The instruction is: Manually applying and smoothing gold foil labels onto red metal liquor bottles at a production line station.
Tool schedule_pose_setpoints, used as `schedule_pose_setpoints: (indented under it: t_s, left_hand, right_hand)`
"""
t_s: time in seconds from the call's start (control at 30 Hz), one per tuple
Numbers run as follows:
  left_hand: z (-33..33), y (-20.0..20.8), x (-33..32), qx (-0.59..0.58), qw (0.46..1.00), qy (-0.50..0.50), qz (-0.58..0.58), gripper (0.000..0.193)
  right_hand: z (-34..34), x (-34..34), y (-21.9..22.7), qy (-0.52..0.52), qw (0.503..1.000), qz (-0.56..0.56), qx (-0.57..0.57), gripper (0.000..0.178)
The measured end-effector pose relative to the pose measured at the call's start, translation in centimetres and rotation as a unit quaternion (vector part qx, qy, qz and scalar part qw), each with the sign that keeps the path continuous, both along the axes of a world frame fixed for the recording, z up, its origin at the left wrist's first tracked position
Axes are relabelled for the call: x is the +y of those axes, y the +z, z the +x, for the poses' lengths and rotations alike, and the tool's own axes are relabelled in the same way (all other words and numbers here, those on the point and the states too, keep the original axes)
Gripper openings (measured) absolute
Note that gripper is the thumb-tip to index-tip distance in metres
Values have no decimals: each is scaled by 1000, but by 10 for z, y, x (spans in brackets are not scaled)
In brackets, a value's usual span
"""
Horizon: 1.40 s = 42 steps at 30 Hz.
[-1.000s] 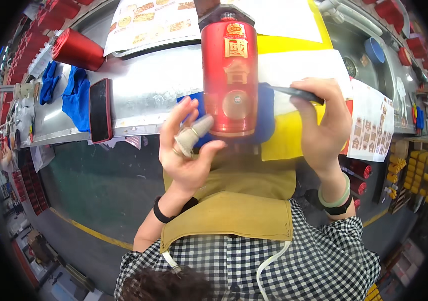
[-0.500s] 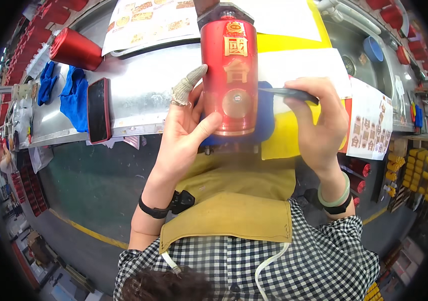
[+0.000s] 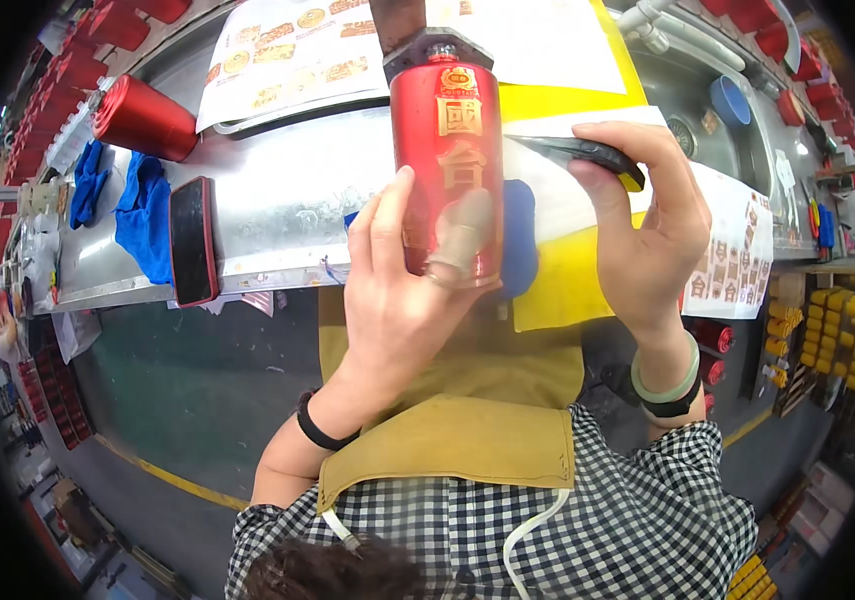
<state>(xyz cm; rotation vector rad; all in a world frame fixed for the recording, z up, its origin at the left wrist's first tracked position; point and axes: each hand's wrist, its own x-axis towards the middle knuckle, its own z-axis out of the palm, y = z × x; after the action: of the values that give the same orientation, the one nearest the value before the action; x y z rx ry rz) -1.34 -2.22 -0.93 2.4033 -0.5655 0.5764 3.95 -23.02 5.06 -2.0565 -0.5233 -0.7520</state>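
A red bottle with gold lettering down its front lies neck-away, its neck against a dark metal holder. My left hand is on its lower end. One finger, in a pale finger cot, presses flat on the front and covers the spot beneath it. Other fingers stretch along the bottle's left side; the thumb is hidden. To the right of the bottle, my right hand pinches pointed dark tweezers between thumb and forefinger. Their thin tip points left, close to the bottle's right side.
A blue pad and a yellow sheet lie beside the bottle. Printed decal sheets are behind it and at right. Leftward on the metal bench are a phone, a blue cloth and another red bottle.
My left hand has turned over the bottle, its cot-covered finger now pressing on the round gold emblem's place. My right hand's tweezers have moved away from me and tilted.
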Motion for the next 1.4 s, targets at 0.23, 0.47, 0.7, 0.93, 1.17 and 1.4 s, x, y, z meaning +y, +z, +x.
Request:
schedule_pose_setpoints:
  t_s: [0.23, 0.47, 0.7, 0.93, 1.17, 1.4]
  left_hand:
    - [-4, -4, -6, -34, 997, 36, 61, 73]
    - [0, -22, 5, 113, 955, 6, -276, 101]
    - [-6, -12, 1, 93, 964, 57, -241, 94]
    - [-1, -10, -4, 129, 954, 67, -261, 95]
    - [-11, -16, 1, 66, 981, 40, -180, 73]
    - [-12, -34, 2, 2, 973, 8, -231, 65]
  right_hand:
    - [3, 6, 2, -12, 1000, 13, 14, 22]
    - [-31, 15, -19, 149, 965, -202, -73, 24]
    - [20, 34, 8, 37, 954, -270, -129, 19]
    - [7, 40, 14, 129, 952, -268, -67, 22]
    - [35, 19, 33, 17, 954, -282, -95, 22]
    - [31, 12, 42, 15, 968, -240, -72, 25]
